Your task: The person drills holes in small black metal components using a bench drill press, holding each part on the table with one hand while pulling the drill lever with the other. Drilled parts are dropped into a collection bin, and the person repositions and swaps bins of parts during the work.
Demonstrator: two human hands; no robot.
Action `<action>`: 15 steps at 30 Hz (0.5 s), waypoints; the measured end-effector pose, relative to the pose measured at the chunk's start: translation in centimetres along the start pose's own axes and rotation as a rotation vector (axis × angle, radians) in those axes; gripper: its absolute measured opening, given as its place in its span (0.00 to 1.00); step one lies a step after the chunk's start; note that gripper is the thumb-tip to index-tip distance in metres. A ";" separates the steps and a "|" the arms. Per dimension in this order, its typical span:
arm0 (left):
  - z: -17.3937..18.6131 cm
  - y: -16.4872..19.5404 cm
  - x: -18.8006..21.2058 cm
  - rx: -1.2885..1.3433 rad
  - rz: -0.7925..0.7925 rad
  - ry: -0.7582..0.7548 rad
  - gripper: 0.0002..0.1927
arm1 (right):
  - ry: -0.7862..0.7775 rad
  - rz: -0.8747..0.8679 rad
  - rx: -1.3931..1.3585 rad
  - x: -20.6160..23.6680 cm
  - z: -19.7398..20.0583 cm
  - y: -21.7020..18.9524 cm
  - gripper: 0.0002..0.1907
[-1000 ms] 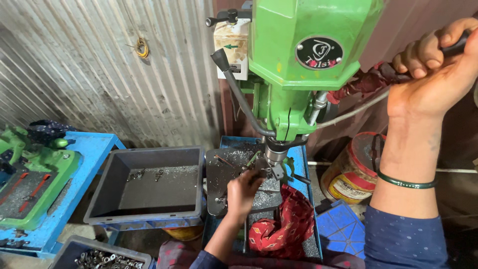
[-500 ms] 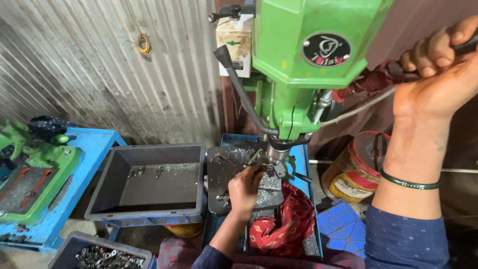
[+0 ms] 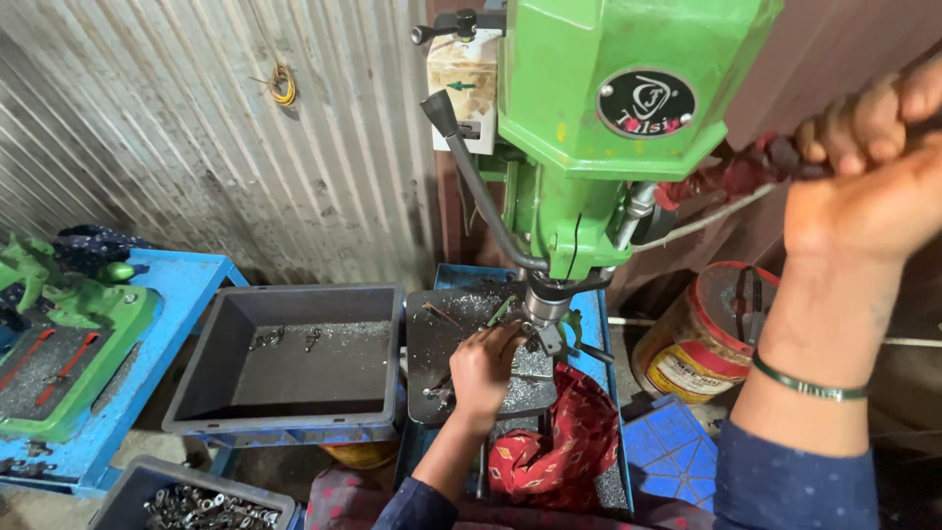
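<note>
**Right grip closed on the drill press handle, left hand under the spindle**

Gripping firmly, the right hand [image 3: 868, 186] is closed around the dark feed handle [image 3: 785, 155] of the green drill press [image 3: 608, 128], high at the right of the view. This machine is the largest thing and fills the upper middle. Below its spindle [image 3: 542, 306] lies the grey work plate [image 3: 451, 344], covered with metal chips. The left hand [image 3: 483, 368] rests on this plate, just beside the spindle, with fingers curled down on a small metal part; the part itself is mostly hidden, so I cannot say exactly how the grip holds it.

Left of the plate stands a grey plastic bin [image 3: 294, 363] with a few small metal pieces inside. Further left is a blue tabletop [image 3: 182, 294] carrying another green machine [image 3: 69, 344]. A red patterned cloth [image 3: 559, 442] lies near the left forearm. At the right stands a round red and yellow tin [image 3: 702, 344]. At the lower left edge, a second grey bin [image 3: 196, 501] holds many small metal parts.
</note>
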State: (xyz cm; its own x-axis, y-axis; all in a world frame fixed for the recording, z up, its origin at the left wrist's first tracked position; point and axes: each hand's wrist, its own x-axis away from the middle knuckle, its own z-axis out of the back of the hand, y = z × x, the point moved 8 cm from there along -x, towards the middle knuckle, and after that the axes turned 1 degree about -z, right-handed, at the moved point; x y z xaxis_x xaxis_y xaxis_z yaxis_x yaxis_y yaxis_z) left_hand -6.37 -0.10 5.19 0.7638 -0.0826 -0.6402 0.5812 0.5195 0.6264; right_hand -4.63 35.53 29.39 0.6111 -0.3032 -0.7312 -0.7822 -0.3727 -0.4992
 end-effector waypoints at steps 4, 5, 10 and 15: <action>-0.3 -0.8 -0.4 0.008 0.039 -0.016 0.10 | 0.004 0.040 0.037 5.6 0.1 -1.3 0.21; -0.3 -0.9 -0.5 0.006 0.038 -0.002 0.10 | 0.005 0.062 0.045 7.3 0.3 -1.4 0.21; -0.9 -1.5 -0.9 -0.017 0.037 -0.002 0.10 | 0.008 0.175 0.092 13.6 1.5 -1.5 0.22; -0.7 -1.6 -1.1 -0.034 0.000 0.001 0.10 | 0.137 0.238 0.142 14.9 2.4 -0.8 0.22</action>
State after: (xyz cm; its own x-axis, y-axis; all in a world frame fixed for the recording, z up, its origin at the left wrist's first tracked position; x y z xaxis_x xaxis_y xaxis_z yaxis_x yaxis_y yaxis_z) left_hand -8.32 -0.24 4.56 0.7631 -0.0818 -0.6411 0.5718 0.5477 0.6108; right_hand 4.80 33.44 17.72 0.4115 -0.4863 -0.7709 -0.9087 -0.1539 -0.3880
